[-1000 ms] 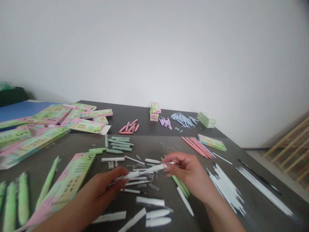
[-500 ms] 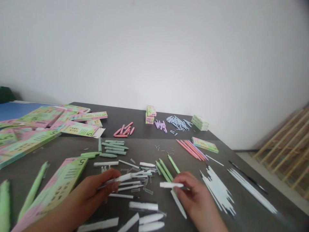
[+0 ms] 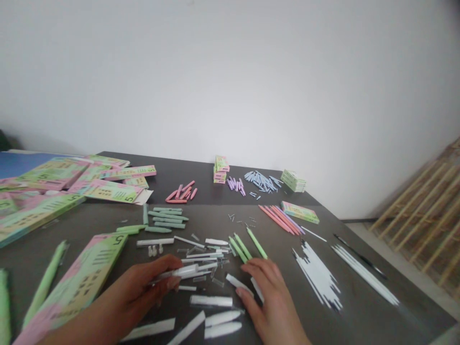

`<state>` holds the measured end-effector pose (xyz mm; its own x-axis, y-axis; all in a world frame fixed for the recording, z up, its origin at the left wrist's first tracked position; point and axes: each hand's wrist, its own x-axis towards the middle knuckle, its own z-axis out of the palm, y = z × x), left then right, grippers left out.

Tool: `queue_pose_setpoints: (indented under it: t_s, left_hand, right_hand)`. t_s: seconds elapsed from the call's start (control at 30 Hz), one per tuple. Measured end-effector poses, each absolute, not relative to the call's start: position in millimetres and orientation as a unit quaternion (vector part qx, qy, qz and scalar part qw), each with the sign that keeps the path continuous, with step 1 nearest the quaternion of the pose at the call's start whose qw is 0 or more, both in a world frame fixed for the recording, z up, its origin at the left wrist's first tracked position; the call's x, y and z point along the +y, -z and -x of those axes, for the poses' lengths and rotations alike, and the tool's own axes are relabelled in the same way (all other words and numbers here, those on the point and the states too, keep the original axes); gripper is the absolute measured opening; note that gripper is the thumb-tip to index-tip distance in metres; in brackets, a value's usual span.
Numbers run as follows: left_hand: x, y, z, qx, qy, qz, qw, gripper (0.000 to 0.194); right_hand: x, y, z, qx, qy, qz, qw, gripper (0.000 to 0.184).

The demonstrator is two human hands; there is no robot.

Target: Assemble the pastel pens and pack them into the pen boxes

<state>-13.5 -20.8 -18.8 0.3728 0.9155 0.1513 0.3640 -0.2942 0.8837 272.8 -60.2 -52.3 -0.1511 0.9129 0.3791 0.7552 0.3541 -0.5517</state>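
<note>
My left hand (image 3: 158, 280) is closed, pinching a white pen barrel (image 3: 187, 270) above the loose parts. My right hand (image 3: 268, 299) hovers low over the table with thumb and fingers apart. A white pen piece (image 3: 237, 282) lies between its thumb and forefinger; whether the thumb touches it I cannot tell. Partly under these fingers is another white pen piece (image 3: 257, 289). Just beyond them lie several light green pen barrels (image 3: 243, 246). Between my hands are scattered thin white refills (image 3: 201, 256) and small clear clips (image 3: 217, 282).
Pink and green boxes (image 3: 111, 190) are heaped at the left, with one long box (image 3: 84, 273) beside my left forearm. Dark green barrels (image 3: 168, 218), coral barrels (image 3: 183, 192) and blue parts (image 3: 262, 181) lie farther back. White refills (image 3: 318, 275) are bunched at the right.
My right hand has pulled away from my left, carried a white piece down to the right and spread its fingers over it. My left hand keeps its white barrel. The view has shifted slightly.
</note>
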Motion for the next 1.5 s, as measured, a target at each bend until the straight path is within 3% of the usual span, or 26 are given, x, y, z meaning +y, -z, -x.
queue_pose_setpoints:
  t_s: [0.1,0.17,0.37,0.7,0.8,1.03,1.3,1.5]
  left_hand:
    - [-21,23,14,0.441,-0.32,-0.729,0.415,0.023]
    - [-21,25,14,0.44,-0.321,-0.725,0.421,0.023]
    - [-22,23,13,0.419,-0.313,-0.754,0.398,0.015]
    - [-5,13,26,0.508,-0.335,-0.718,0.337,0.024]
    - [3,6,32,0.496,-0.358,-0.703,0.362,0.027]
    - [0,11,29,0.502,-0.347,-0.68,0.405,0.035]
    - [1,9,29,0.524,-0.321,-0.684,0.392,0.044]
    - [-2,12,28,0.522,-0.333,-0.69,0.374,0.033]
  right_hand:
    - [-59,30,-264,-0.732,-0.191,0.51,0.41,0.048]
    - [-56,12,-255,-0.725,-0.251,0.47,0.438,0.052]
    - [-42,-9,-229,-0.756,-0.26,0.45,0.399,0.016]
    - [4,-46,-290,-0.723,-0.27,0.552,0.317,0.012]
    - [34,-35,-297,-0.731,-0.187,0.583,0.302,0.015]
    - [83,25,-242,-0.746,-0.123,0.6,0.262,0.008]
    - [102,50,-243,-0.766,-0.141,0.584,0.229,0.005]
    - [67,26,-229,-0.756,-0.184,0.554,0.296,0.016]
